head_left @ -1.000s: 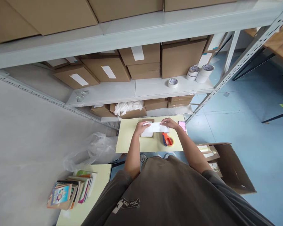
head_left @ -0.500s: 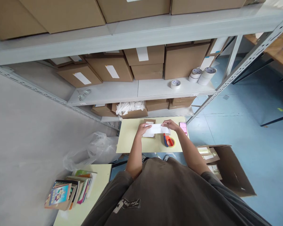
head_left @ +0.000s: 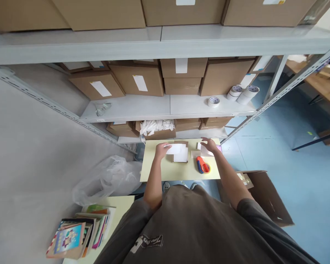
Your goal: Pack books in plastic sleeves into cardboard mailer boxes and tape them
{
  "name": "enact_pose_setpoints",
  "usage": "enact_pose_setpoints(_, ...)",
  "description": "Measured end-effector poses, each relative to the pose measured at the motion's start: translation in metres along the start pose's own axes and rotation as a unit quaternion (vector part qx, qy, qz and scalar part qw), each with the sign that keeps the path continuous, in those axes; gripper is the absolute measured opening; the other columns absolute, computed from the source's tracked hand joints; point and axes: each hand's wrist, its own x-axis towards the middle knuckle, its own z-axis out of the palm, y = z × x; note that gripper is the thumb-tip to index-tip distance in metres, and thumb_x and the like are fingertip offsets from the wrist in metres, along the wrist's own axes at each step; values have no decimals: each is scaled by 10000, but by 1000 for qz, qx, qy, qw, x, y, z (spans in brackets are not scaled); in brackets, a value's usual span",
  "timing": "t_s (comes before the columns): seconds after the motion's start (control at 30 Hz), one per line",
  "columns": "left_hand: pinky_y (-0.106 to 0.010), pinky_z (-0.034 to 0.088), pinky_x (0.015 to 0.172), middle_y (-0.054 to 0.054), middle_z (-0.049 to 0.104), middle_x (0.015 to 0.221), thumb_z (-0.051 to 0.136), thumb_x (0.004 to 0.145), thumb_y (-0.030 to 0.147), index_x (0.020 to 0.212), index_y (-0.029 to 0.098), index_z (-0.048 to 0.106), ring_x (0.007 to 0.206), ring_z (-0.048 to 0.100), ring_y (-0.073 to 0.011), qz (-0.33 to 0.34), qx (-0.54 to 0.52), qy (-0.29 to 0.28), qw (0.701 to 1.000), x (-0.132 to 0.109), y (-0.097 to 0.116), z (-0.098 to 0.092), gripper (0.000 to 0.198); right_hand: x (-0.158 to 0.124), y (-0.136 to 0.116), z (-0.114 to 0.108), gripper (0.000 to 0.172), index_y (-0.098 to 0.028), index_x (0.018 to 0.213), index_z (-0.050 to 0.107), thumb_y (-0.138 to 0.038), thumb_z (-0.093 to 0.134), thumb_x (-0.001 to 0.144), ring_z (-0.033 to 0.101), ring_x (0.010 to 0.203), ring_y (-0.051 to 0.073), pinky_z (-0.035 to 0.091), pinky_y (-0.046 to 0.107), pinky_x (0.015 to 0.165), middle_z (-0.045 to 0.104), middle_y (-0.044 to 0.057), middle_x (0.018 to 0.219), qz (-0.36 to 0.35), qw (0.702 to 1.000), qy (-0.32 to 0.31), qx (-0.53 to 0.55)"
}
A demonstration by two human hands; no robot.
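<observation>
My left hand (head_left: pixel 161 150) pinches the left end of a white paper label (head_left: pixel 174 148). The label lies over part of a small cardboard box (head_left: pixel 180 161) with a white face on the pale yellow table (head_left: pixel 155 168). To the right, my right hand (head_left: pixel 209 144) has its fingers closed on a second white paper piece (head_left: pixel 206 151), which hangs below them. A red and blue tape dispenser (head_left: pixel 202 164) with a yellowish roll sits just under my right hand. Beside my right wrist, a pink-screened phone (head_left: pixel 219 148) is mostly hidden.
Grey metal shelving (head_left: pixel 126 106) stands beyond the table, holding cardboard boxes (head_left: pixel 139 82) and white tape rolls (head_left: pixel 213 102). A large open carton (head_left: pixel 269 198) is on the floor at the right. At the left are clear plastic wrap (head_left: pixel 110 176) and stacked books (head_left: pixel 71 238).
The white paper stretched between both hands is now in two pieces. My right hand has moved right with one; my left keeps the label. The view has shifted slightly.
</observation>
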Motion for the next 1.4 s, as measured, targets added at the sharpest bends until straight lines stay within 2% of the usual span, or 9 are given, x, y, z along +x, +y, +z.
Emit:
enact_pose_setpoints(0.1, -337, 524, 842, -92, 812, 903, 883, 690, 314, 813, 210, 838, 872, 720, -273, 34, 61, -75, 995, 10, 6, -16, 168, -13, -33, 39, 394, -211, 1126, 785, -487, 739, 848, 690, 1135, 331, 506, 498, 1048, 773, 171, 1210, 16, 998, 52, -11)
enact_pose_setpoints(0.23, -333, 520, 829, -77, 808, 909, 933, 553, 148, 906, 241, 867, 872, 719, -296, 66, 79, -158, 982, 26, 14, -40, 371, -42, -84, 112, 445, -237, 1077, 777, -589, 766, 804, 715, 1001, 275, 555, 417, 917, 789, 101, 1049, -29, 986, -116, 118)
enact_pose_setpoints(0.33, -342, 522, 855, -77, 795, 894, 949, 523, 118, 1017, 244, 871, 915, 731, -323, 101, 59, -197, 973, 35, 17, -58, 516, -59, -113, 163, 476, -247, 967, 757, -663, 802, 741, 687, 928, 237, 544, 355, 826, 757, 43, 963, -43, 973, -163, 158)
enact_pose_setpoints(0.43, -349, 522, 922, -101, 796, 1093, 983, 550, 201, 1220, 253, 819, 1071, 720, -336, 121, 8, -170, 978, 38, 12, -76, 692, -67, -130, 197, 528, -238, 738, 648, -754, 761, 735, 621, 774, 207, 511, 331, 723, 656, -3, 736, -7, 976, -135, 169)
enact_pose_setpoints(0.53, -351, 510, 982, -130, 740, 1293, 991, 605, 356, 1338, 242, 745, 1186, 671, -303, 81, -60, -68, 993, 31, -4, -87, 782, -69, -142, 214, 585, -245, 703, 591, -802, 769, 693, 598, 728, 204, 504, 332, 686, 618, -11, 671, 51, 973, -72, 215)
enact_pose_setpoints(0.7, -311, 524, 790, -69, 764, 886, 893, 661, 613, 896, 160, 785, 854, 684, -225, -20, -145, -132, 980, 8, -36, -79, 522, -77, -167, 217, 547, -237, 774, 635, -737, 830, 665, 677, 756, 220, 550, 352, 739, 698, 16, 742, 97, 945, -43, 309)
enact_pose_setpoints(0.77, -290, 503, 736, -30, 721, 772, 834, 695, 666, 801, 169, 746, 771, 646, -194, -22, -170, -110, 979, 0, -41, -74, 516, -83, -175, 210, 510, -232, 874, 686, -686, 834, 696, 713, 783, 225, 557, 350, 753, 740, 32, 815, 96, 943, -54, 315)
enact_pose_setpoints(0.87, -267, 477, 698, -7, 680, 727, 785, 748, 667, 804, 179, 725, 746, 611, -173, -14, -175, -60, 983, -4, -36, -74, 495, -93, -181, 195, 470, -239, 982, 719, -631, 816, 742, 733, 797, 211, 561, 338, 757, 778, 47, 921, 87, 943, -55, 316)
enact_pose_setpoints(1.4, -269, 484, 743, -22, 726, 809, 804, 779, 580, 832, 170, 755, 809, 617, -179, 38, -162, -68, 984, -19, 16, -61, 417, -115, -177, 146, 402, -231, 855, 697, -622, 783, 822, 700, 810, 204, 564, 371, 823, 766, 52, 892, 28, 928, -66, 365)
